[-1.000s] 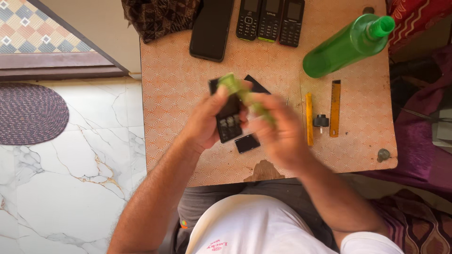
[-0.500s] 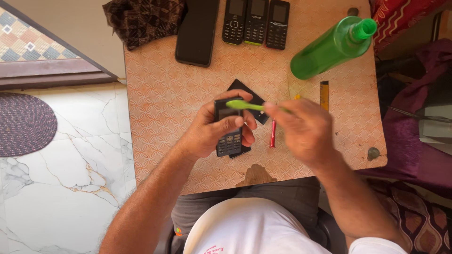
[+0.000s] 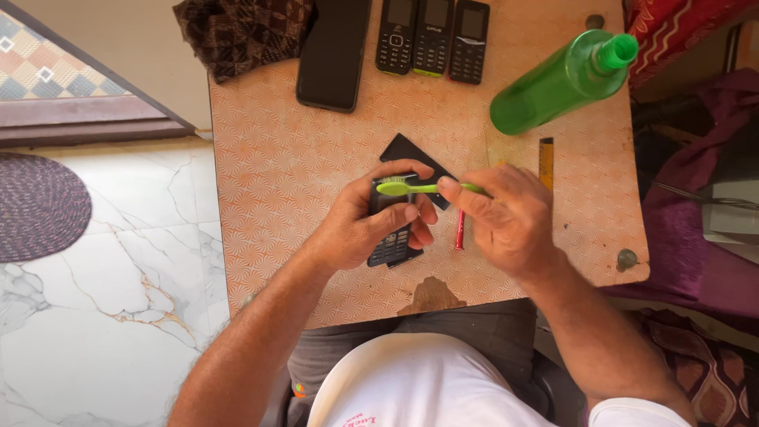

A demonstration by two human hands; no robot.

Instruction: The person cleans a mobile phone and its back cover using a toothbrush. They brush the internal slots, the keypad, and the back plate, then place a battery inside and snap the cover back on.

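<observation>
Keypad phone (image 3: 389,237), small and black, lies in the left hand (image 3: 364,221) over the middle of the patterned table (image 3: 277,182), fingers curled around its upper part and the keypad showing below them. Right hand (image 3: 506,217) is closed on the handle of a green toothbrush (image 3: 411,188), whose head rests on the top of the phone. Under the phone a flat black panel (image 3: 407,150) lies on the table, one corner sticking out beyond the left fingers. A thin red tool (image 3: 459,236) lies between the two hands, just beside the right palm. Along the far edge sit a black smartphone (image 3: 334,51) face down, three more keypad phones (image 3: 432,35) side by side, and a dark patterned cloth (image 3: 245,32). A green bottle (image 3: 561,83) lies tilted at the far right, with a yellow ruler (image 3: 545,158) near it, partly behind the right hand
</observation>
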